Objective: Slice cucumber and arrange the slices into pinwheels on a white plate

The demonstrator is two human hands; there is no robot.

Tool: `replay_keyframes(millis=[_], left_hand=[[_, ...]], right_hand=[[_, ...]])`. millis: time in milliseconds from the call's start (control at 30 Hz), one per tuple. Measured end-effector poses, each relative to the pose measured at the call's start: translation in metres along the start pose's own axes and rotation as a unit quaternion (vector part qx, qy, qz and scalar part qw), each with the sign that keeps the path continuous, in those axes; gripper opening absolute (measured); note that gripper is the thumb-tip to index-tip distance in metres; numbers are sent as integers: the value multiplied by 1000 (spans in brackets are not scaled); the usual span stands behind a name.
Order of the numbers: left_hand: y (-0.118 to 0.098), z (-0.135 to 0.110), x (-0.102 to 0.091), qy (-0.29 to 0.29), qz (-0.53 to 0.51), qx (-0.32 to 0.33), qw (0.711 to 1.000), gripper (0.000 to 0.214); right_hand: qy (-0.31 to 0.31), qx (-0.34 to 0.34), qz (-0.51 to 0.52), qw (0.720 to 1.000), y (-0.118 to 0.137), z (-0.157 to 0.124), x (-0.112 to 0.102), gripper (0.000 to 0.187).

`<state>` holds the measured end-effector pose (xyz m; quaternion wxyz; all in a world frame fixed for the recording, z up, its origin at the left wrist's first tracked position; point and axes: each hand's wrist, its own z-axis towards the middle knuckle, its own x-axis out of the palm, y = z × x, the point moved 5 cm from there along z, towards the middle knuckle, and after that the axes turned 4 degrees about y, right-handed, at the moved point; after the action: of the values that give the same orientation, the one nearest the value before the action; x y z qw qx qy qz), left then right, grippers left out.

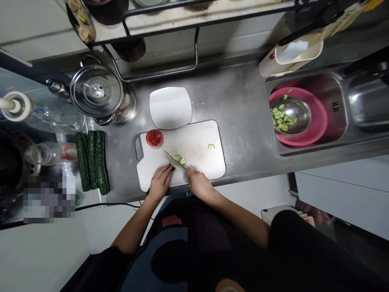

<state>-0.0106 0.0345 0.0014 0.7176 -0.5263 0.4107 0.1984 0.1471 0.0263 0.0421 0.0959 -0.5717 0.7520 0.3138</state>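
Observation:
My right hand grips a kitchen knife, its blade slanting to the upper left over the white cutting board. Fingers of my left hand are closed on a dark green cucumber piece, mostly hidden, right beside the blade. Just beyond the knife lie a few cucumber slices. A single cucumber slice rests farther right on the board. Near the board's upper left corner is a cut tomato, red face up. A white plate sits against the board's far edge.
Several whole cucumbers lie left of the board, below a lidded steel pot. On the right, the sink holds a pink basin with a metal bowl of green and red pieces. A wire rack overhangs the back.

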Motion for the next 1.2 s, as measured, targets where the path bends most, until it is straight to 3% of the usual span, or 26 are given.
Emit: replay_keyframes(millis=[333,700,1200], left_hand=[[-2,0,-3,-6,3,-3,1000,23],[-1,-1,-1,-3,5,-1,1000,24],[-3,1,-4,-8,-3,20,1000,20]], right_hand=[[33,6,-22,999,5,-28,4,39],[20,7,-20,1000,6,-32,4,36],[53,11,-16,998,8,-30,5,40]])
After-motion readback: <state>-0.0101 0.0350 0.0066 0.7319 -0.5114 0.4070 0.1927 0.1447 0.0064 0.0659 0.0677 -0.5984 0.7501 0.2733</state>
